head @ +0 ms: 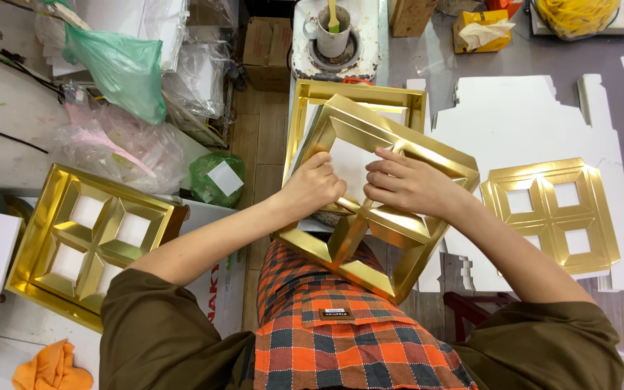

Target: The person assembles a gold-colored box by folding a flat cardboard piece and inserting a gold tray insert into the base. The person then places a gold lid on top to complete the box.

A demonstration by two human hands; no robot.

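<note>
Pressing fingers (383,167) of both hands onto gold tray insert (399,231)

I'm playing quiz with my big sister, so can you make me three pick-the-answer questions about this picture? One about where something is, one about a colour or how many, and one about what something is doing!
1. Where is the orange cloth?
A. Bottom left corner of the picture
B. Inside the white cup
C. On the flat gold sheet

2. How many window holes does the gold frame in the hands have?
A. Two
B. Four
C. Nine

3. What are the left hand and right hand doing?
A. Resting in the lap
B. Both pressing on the frame
C. Holding the cup

Answers:
1 A, the cloth lies at the bottom left, beside the person's sleeve.
2 B, a gold cross splits it into four openings.
3 B, the fingers of both hands are on the frame's middle, by its top opening.
</note>
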